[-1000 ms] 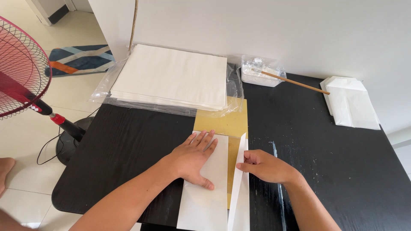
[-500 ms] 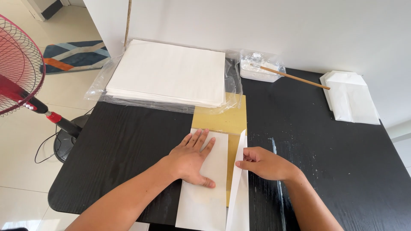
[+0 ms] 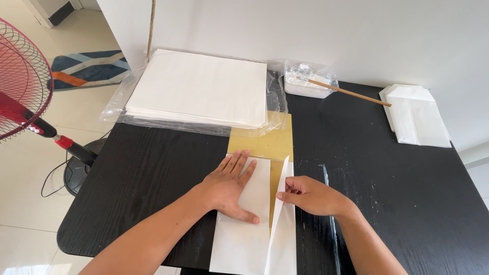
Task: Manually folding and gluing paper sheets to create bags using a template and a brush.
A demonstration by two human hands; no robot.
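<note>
White paper sheet (image 3: 244, 239) lies on the black counter (image 3: 153, 173) over a yellow board (image 3: 265, 142); left hand (image 3: 229, 188) presses it flat, fingers spread, right hand (image 3: 310, 196) pinches its raised right flap.

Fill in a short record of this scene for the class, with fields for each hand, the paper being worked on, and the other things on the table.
left hand: pressed flat, fingers spread, on the white sheet
right hand: pinching the raised flap of that sheet
under the sheet: yellow board
table: black, wood grain
back left: stack of white paper in clear plastic wrap
back middle: small tub with a thin stick resting in it
back right: finished white bags
off the table, left: red fan
</note>
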